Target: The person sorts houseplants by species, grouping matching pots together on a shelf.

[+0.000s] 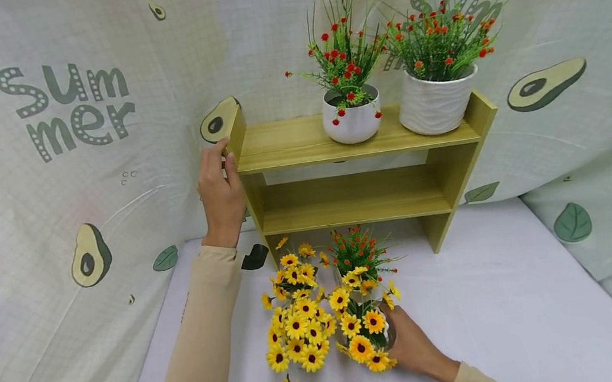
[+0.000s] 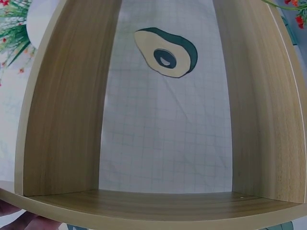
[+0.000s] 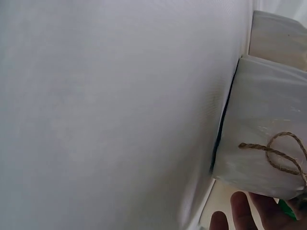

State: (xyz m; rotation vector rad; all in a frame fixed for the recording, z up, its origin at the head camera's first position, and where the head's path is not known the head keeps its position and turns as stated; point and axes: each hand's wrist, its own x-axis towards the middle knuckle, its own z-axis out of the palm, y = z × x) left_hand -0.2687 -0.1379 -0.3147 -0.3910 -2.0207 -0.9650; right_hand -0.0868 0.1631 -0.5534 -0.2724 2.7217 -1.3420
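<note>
In the head view my left hand (image 1: pixel 220 185) grips the upper left side of a wooden shelf (image 1: pixel 356 134). Fingertips of that hand (image 2: pixel 26 221) show beside the panel in the left wrist view. My right hand (image 1: pixel 413 342) holds the right side of a potted plant with yellow flowers (image 1: pixel 361 347) at the front of the table. Its white pot (image 3: pixel 268 124), tied with a twine bow (image 3: pixel 288 153), appears in the right wrist view, the right fingers (image 3: pixel 242 211) curled against it. Blossoms hide most of the pot from above.
More yellow flowers (image 1: pixel 298 326) stand just left, and a small red-flowered plant (image 1: pixel 358 251) is behind. Two white pots, one smooth (image 1: pixel 353 123) and one ridged (image 1: pixel 435 105), hold red-flowered plants on the shelf top. A patterned cloth (image 1: pixel 83 199) hangs behind.
</note>
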